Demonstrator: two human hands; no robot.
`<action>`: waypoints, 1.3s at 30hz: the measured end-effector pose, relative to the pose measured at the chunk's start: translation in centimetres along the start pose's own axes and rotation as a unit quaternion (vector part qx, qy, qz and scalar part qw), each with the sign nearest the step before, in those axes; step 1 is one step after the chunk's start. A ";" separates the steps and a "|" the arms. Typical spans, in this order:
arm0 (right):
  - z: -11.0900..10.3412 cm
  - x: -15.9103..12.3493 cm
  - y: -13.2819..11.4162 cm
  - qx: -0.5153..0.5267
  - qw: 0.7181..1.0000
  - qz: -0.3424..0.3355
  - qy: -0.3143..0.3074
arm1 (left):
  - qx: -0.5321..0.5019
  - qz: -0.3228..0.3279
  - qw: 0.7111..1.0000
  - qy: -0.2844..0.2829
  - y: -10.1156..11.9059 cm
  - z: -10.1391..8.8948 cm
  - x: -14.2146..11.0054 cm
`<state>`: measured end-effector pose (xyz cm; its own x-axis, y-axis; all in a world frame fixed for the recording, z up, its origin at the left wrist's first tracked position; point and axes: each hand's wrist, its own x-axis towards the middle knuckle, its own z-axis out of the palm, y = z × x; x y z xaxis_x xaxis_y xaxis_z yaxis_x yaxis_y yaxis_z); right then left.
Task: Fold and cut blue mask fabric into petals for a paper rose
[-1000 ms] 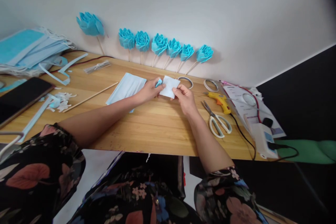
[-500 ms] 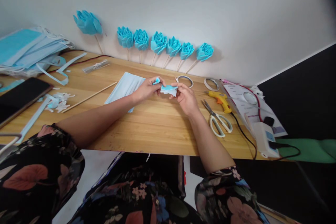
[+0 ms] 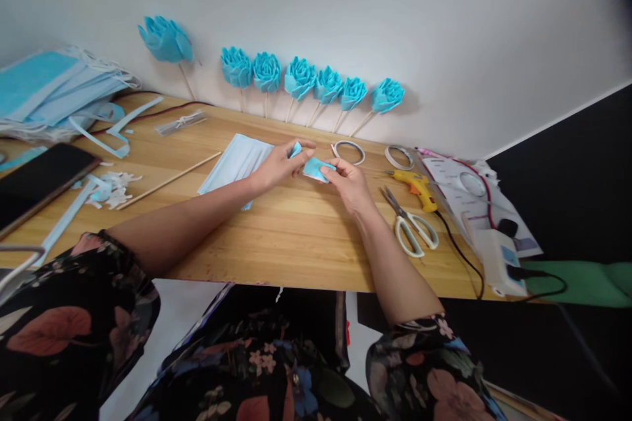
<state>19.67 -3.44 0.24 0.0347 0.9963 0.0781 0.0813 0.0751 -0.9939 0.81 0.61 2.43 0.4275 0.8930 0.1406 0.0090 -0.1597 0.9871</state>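
Observation:
Between my two hands stretches a small strip of blue mask fabric, held above the middle of the table. My left hand is closed on its left end, where a curled blue bit pokes up between the fingers. With thumb and fingers, my right hand pinches the strip's right end. Under and beside my left forearm lies a pleated light-blue face mask. A thin wooden stick rests to its left. White-handled scissors and a yellow glue gun lie to the right of my right hand.
Several blue fabric roses on sticks lean against the wall. Two tape rolls lie near the back. At left are a stack of masks, a phone and scraps. A white power strip with cords stands at right.
My right thumb has moved over the front of the blue strip, and the strip has turned to show more of its blue face. My left fingers have shifted slightly.

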 end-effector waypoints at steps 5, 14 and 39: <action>0.2 0.0 0.3 -0.050 0.998 -0.042 0.000 | 0.036 -0.038 0.998 -0.033 0.2 0.2 -0.2; 0.0 -0.1 -0.1 -0.037 0.999 -0.021 0.006 | 0.045 -0.058 0.997 0.016 0.1 0.2 -0.3; -0.4 -0.1 -0.7 -0.012 0.998 -0.048 0.046 | 0.008 -0.081 0.997 0.009 -0.4 0.3 0.2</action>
<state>20.04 -3.57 0.93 0.1167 0.9767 0.1801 0.1127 0.1671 -0.9795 1.15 0.77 2.02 0.4024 0.9153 -0.0184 0.0914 -0.0202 0.9956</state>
